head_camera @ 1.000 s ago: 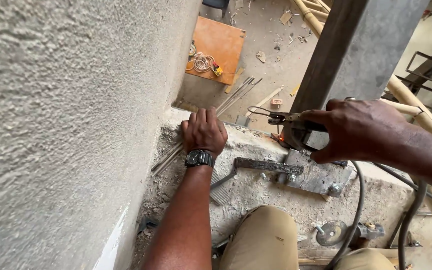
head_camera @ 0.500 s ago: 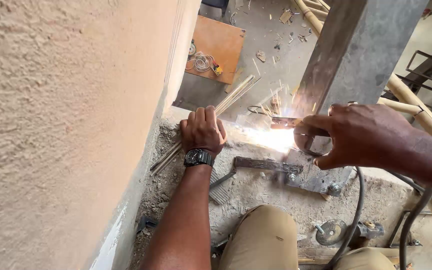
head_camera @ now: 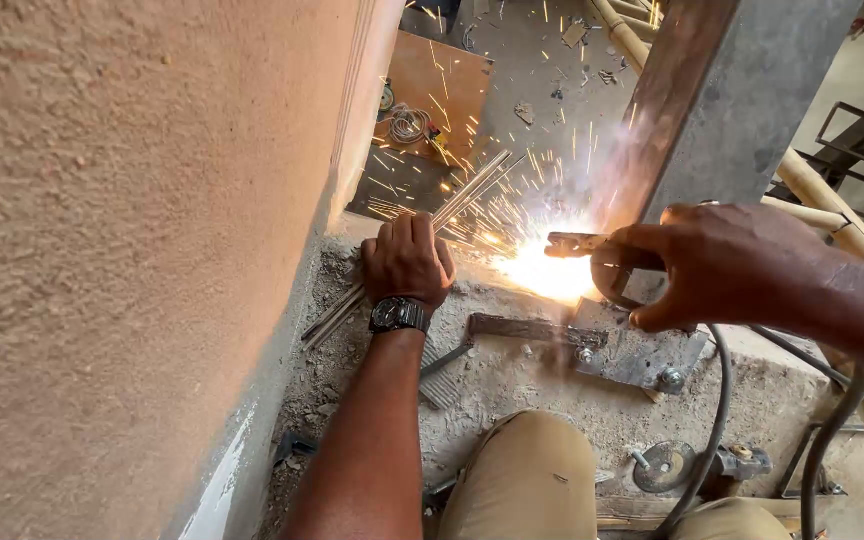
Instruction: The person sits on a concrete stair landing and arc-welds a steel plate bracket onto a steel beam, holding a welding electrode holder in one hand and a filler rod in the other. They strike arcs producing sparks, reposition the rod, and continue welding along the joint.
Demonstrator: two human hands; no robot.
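My right hand (head_camera: 712, 262) grips a welding electrode holder (head_camera: 592, 248) whose tip points left. A bright arc (head_camera: 542, 272) burns at that tip, beside the foot of a grey steel post (head_camera: 722, 110), and sparks fly up and to the left. My left hand (head_camera: 407, 262), with a dark wristwatch (head_camera: 398, 315), rests fingers-down on a bundle of thin welding rods (head_camera: 472, 195) lying on the rough concrete ledge (head_camera: 512, 390). A bolted metal base plate (head_camera: 642, 355) lies just below the arc.
A rough plastered wall (head_camera: 122, 250) fills the left side. A wire brush (head_camera: 447, 370) lies on the ledge, and black cables (head_camera: 717, 430) run down from my right hand. My knee in tan trousers (head_camera: 522, 480) is below. A wooden board (head_camera: 432, 90) with coiled wire lies on the floor beyond.
One second ago there was no arc. It lit half a second ago and has grown brighter, now throwing many sparks and casting an orange glow on the wall. Both hands have stayed in place.
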